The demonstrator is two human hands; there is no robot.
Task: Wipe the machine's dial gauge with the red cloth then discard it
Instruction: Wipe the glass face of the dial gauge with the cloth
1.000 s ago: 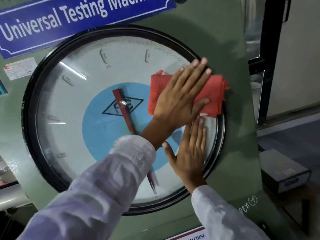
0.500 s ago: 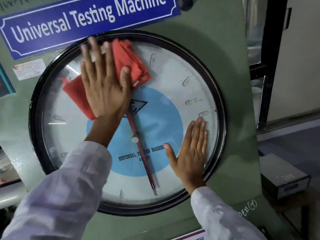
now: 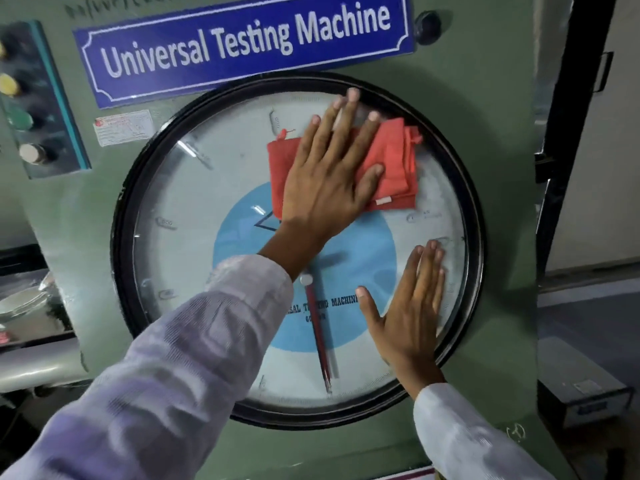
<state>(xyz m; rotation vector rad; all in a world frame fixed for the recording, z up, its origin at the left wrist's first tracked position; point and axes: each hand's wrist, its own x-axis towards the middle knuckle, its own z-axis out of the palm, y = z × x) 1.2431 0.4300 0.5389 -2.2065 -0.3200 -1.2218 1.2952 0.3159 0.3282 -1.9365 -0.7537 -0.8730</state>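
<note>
**Red cloth pressed to the upper right of the dial**

The green machine (image 3: 485,168) is filling the view, a blue nameplate (image 3: 242,46) sitting along its top edge. The round dial gauge (image 3: 194,237) is taking up the panel's middle. The left hand (image 3: 325,188) is lying flat, fingers spread, pinning the folded red cloth (image 3: 394,168) against the glass near the gauge's upper right rim. The right hand (image 3: 412,313) is resting open-palmed, grasping nothing, by the lower right rim. The red pointer (image 3: 320,348) is hanging downward.

Dim indoor light; glare streaks on gauge glass (image 3: 194,150) (upper left); sleeve (image 3: 166,393) blurred; edges bowed.
</note>
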